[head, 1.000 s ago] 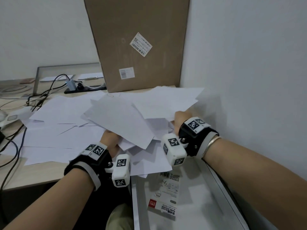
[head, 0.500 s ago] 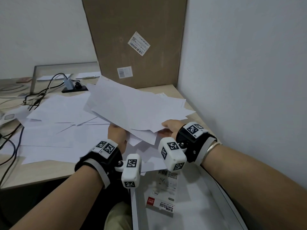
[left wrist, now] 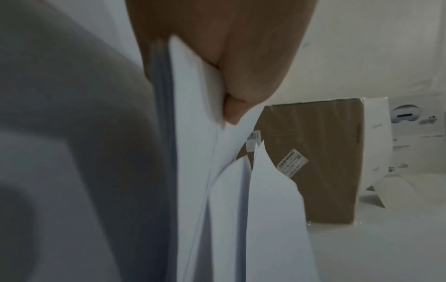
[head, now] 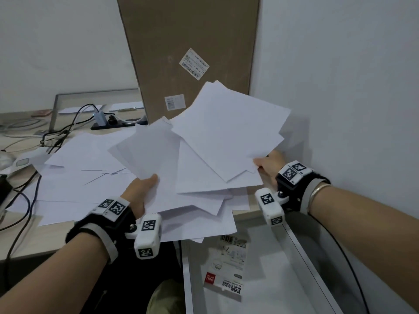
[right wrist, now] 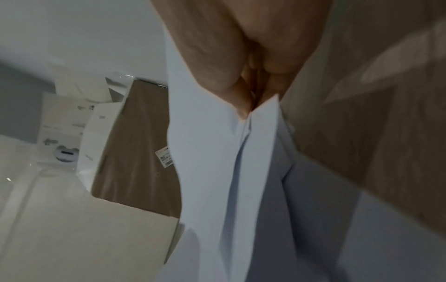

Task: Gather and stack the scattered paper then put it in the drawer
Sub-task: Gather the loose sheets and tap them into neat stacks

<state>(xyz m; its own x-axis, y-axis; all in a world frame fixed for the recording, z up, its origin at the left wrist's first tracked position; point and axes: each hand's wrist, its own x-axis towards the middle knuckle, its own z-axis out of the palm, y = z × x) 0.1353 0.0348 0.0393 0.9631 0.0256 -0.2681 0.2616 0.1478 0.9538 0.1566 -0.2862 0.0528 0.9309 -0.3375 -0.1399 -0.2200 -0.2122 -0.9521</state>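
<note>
Left hand [head: 141,191] and right hand [head: 268,165] each pinch an edge of the loose paper bundle [head: 210,155], lifted above the desk [head: 25,243] near the open drawer [head: 272,279]. Light, floppy, slippery sheets; best gripped at opposite edges. More paper [head: 74,177] lies on the desk.

The held paper sheets [head: 204,155] hide both hands' fingers; the drawer [head: 294,279] is cropped.

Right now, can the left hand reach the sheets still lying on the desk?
Probably not yet: the left hand and right hand both grip the lifted bundle, which is above the desk sheets.
</note>
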